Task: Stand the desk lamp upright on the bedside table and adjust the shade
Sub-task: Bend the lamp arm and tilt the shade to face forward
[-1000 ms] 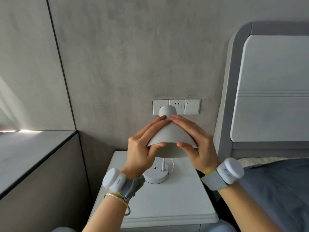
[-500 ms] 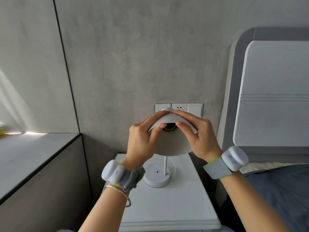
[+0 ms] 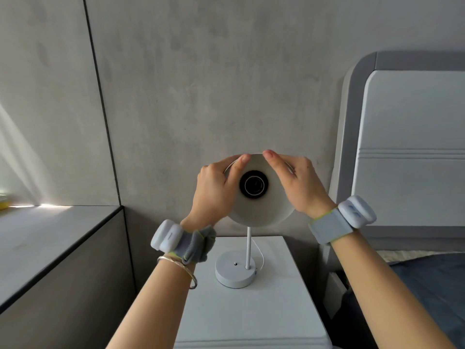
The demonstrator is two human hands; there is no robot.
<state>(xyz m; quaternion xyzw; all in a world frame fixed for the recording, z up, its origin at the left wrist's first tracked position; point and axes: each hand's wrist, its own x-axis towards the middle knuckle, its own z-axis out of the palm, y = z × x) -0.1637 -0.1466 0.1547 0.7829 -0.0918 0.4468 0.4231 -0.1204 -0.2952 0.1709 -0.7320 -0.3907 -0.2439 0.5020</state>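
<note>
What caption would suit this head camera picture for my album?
Both hands, left and right, tilt the white dome lamp shade toward the camera, its round base standing on the white bedside table.

Lamp base [image 3: 235, 272] on worktop [image 3: 251, 316]; shade [image 3: 261, 210] above base; ledge [image 3: 37, 238] left of worktop, bed [image 3: 427, 285] right, wall [image 3: 214, 84] behind.

We tip the shade [image 3: 261, 210] up until its open mouth and socket [image 3: 253, 184] face us.
</note>
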